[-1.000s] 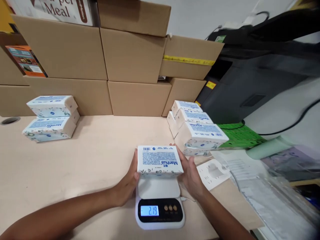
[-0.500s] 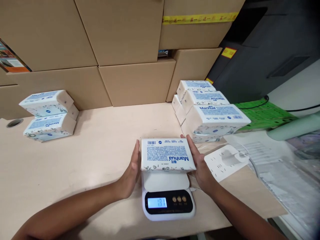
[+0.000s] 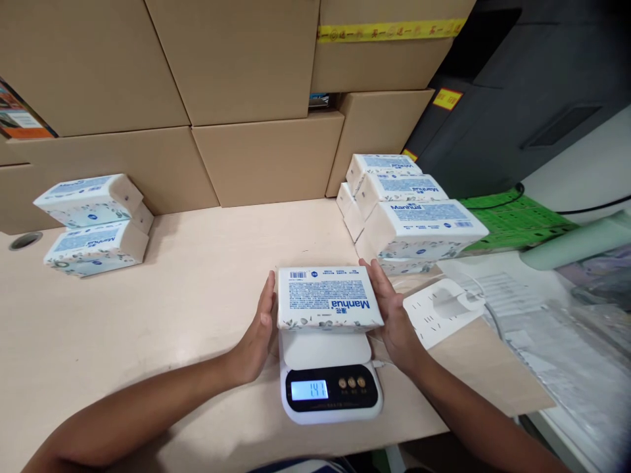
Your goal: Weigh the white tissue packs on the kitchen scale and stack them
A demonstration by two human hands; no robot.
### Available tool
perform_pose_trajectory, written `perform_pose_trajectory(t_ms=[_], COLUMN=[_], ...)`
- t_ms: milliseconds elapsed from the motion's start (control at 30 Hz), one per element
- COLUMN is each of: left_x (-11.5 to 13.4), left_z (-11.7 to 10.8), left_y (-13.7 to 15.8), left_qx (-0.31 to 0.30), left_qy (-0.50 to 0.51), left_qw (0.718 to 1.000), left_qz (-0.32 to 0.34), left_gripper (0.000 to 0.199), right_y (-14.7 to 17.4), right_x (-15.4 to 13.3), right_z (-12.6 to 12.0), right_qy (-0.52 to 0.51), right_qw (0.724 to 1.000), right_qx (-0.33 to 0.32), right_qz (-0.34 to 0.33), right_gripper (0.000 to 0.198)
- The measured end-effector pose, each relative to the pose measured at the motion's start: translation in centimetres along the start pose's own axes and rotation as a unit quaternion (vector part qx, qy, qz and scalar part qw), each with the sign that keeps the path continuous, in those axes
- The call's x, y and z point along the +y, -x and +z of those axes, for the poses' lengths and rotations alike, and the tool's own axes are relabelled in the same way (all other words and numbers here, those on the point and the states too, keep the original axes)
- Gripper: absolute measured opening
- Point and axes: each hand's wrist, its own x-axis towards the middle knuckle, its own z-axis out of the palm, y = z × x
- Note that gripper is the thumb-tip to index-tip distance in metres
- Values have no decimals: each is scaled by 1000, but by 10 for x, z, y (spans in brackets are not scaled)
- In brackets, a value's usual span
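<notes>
A white and blue tissue pack [image 3: 325, 299] lies across the back of a white digital kitchen scale [image 3: 328, 348], its lettering upside down to me. The lit display reads about 1.47. My left hand [image 3: 256, 338] stands upright beside the pack's left end, fingers stretched, with a thin gap between. At the right end, my right hand [image 3: 397, 322] is open too, its fingers extended along the pack's side; it is very close, and I cannot tell whether it touches. Neither hand is wrapped round the pack.
Stacked tissue packs stand at the back right [image 3: 419, 226] and at the left [image 3: 96, 246]. Cardboard boxes [image 3: 266, 157] line the back. Right of the scale lie a white power strip [image 3: 428, 318] with a cable, plastic bags [image 3: 557, 368] and a green crate [image 3: 517, 226].
The scale's reading has dropped from about 1.81 to about 1.47. My hands remain beside the pack, and the view has shifted slightly.
</notes>
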Motion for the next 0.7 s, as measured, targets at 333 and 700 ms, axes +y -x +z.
perform_pose_trajectory(t_ms=[333, 700], left_x=[-8, 10], left_z=[-5, 0], left_y=[0, 2], left_qx=[12, -36], left_qy=[-18, -5], left_qw=[1000, 999], left_qz=[-11, -11], left_gripper=[110, 110], right_y=[2, 0], right_x=[-2, -4], right_z=[0, -1], right_qy=[31, 55], right_qw=[999, 994], right_qx=[18, 64], right_qz=[-34, -72], right_gripper=[86, 80])
